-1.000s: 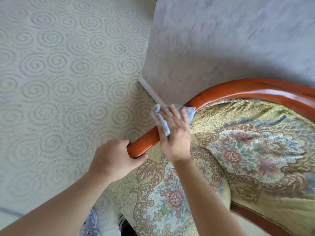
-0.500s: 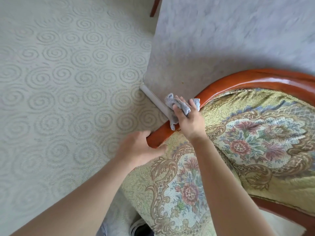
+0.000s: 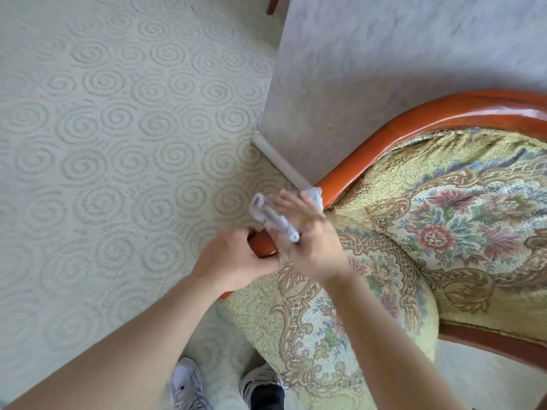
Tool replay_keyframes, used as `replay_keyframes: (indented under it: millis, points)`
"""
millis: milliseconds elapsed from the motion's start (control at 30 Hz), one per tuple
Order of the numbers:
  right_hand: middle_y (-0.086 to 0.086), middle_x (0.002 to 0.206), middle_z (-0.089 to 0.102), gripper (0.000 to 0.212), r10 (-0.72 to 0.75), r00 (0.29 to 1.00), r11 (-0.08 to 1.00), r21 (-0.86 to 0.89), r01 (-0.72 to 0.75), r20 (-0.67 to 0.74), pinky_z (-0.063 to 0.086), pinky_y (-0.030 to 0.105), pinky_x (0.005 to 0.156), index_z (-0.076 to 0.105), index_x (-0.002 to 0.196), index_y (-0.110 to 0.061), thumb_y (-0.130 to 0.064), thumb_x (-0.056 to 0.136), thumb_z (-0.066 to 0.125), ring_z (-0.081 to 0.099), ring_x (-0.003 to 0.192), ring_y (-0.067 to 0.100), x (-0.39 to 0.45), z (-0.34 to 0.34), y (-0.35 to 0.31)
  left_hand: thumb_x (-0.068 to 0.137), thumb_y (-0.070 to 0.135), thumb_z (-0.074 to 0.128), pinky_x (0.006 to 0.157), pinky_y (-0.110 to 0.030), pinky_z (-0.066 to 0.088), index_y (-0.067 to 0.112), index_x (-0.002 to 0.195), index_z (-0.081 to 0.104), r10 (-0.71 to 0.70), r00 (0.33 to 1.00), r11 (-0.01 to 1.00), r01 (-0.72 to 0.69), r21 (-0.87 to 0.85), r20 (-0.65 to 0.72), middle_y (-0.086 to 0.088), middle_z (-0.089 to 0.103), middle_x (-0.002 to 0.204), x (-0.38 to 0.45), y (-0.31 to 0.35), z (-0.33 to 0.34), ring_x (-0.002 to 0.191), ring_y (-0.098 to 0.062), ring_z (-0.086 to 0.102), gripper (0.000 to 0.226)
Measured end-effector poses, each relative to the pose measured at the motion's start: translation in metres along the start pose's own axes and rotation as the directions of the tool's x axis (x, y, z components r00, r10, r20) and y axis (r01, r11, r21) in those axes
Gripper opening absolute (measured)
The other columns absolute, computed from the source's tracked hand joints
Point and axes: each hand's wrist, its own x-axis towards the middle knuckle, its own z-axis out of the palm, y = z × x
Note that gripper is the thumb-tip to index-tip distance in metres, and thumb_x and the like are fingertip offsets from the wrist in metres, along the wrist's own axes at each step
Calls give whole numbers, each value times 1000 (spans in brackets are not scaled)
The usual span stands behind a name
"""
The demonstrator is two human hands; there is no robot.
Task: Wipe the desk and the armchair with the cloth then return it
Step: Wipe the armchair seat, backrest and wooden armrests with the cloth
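- Grip: left hand (image 3: 233, 258) clutched the tip of the glossy red-brown wooden armrest (image 3: 370, 149), centre frame.
- Just above, right hand (image 3: 307, 241) held the crumpled grey cloth (image 3: 275, 217) against it.
- Bunched so loosely, cloth could slip toward the swirl-patterned carpet (image 3: 118, 173).

Open carpet (image 3: 118, 143) on the left, wall (image 3: 384, 69) tight behind the rail (image 3: 414, 124).
The carpet gave wide free room left of the rail. The wall and its skirting (image 3: 278, 161) stood just beside the rail's bend, leaving only a narrow gap there. The left hand (image 3: 233, 261) gripped the rail's front end and blocked it; the right hand (image 3: 307, 238), holding the cloth (image 3: 257, 205), covered the stretch just behind. The rail's upper curve and the seat (image 3: 444, 232) lay unobstructed to the right. Shoes (image 3: 189, 386) stood on the carpet near the rail's end.
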Motion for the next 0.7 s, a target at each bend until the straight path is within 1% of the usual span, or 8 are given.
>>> replay_keyframes:
  millis: [67, 167, 233, 333, 467, 533, 633, 700]
  points:
    - [18, 120, 70, 38, 35, 993, 991, -124, -48, -109, 41, 54, 103, 66, 123, -10, -5, 86, 75, 51, 125, 16, 22, -9, 25, 57, 72, 60, 43, -22, 42, 29, 71, 58, -5, 1000, 1000, 5, -16, 18, 6, 63, 53, 0, -2, 1, 41, -7, 59, 45]
    - [13, 127, 68, 31, 276, 959, 951, -125, -282, -62, 26, 46, 120, 68, 122, -4, -15, 94, 66, 53, 131, 27, 44, -17, 47, 58, 74, 60, 43, -22, 39, 29, 68, 56, 4, 1000, 1000, -4, 19, -6, 6, 59, 51, 1, -4, 2, 40, -7, 57, 46]
    - [9, 131, 66, 33, 317, 946, 940, -113, -323, -66, 24, 45, 121, 67, 125, -7, -21, 96, 63, 49, 135, 24, 39, -8, 41, 58, 74, 59, 44, -21, 38, 29, 68, 56, 8, 1000, 1000, -8, 30, -7, 8, 59, 50, 0, -4, 1, 40, -5, 55, 46]
    - [4, 138, 61, 33, 264, 960, 964, -5, -266, -91, 28, 47, 119, 65, 129, -13, -21, 98, 61, 33, 137, 8, 9, 3, 8, 58, 74, 60, 46, -20, 37, 31, 69, 58, 6, 1000, 998, -4, 58, -24, 10, 60, 51, 1, -1, 0, 44, -3, 57, 44]
    - [2, 150, 49, 41, 115, 990, 988, 91, -122, 76, 15, 39, 124, 59, 138, -14, -20, 97, 55, 34, 146, 17, -18, 0, 6, 57, 74, 61, 49, -23, 38, 40, 70, 57, 14, 999, 997, -10, 76, -52, 12, 61, 57, 0, 0, 0, 54, -2, 59, 36]
    - [6, 144, 56, 39, 50, 993, 999, 1, -50, 104, 18, 38, 124, 60, 136, -10, -25, 100, 54, 42, 142, 20, -4, -11, 25, 60, 77, 62, 47, -21, 40, 47, 75, 57, 7, 999, 996, -3, 87, -43, 13, 61, 56, 0, -2, 0, 49, -1, 58, 34]
    - [10, 134, 63, 36, 65, 994, 974, -220, -44, 90, 25, 45, 121, 63, 130, -5, -24, 100, 59, 51, 135, 26, 35, -33, 67, 61, 82, 58, 43, -25, 47, 37, 79, 60, -20, 1000, 995, 22, 102, -20, 9, 65, 56, -1, -3, 0, 43, -4, 60, 49]
    - [8, 137, 62, 39, 78, 989, 906, -423, -18, 124, 22, 46, 122, 61, 133, -8, -23, 97, 63, 48, 137, 24, 56, -56, 98, 63, 82, 57, 47, -31, 54, 33, 86, 63, -30, 1000, 995, 31, 97, -2, 7, 68, 59, -2, -3, 0, 46, -7, 62, 55]
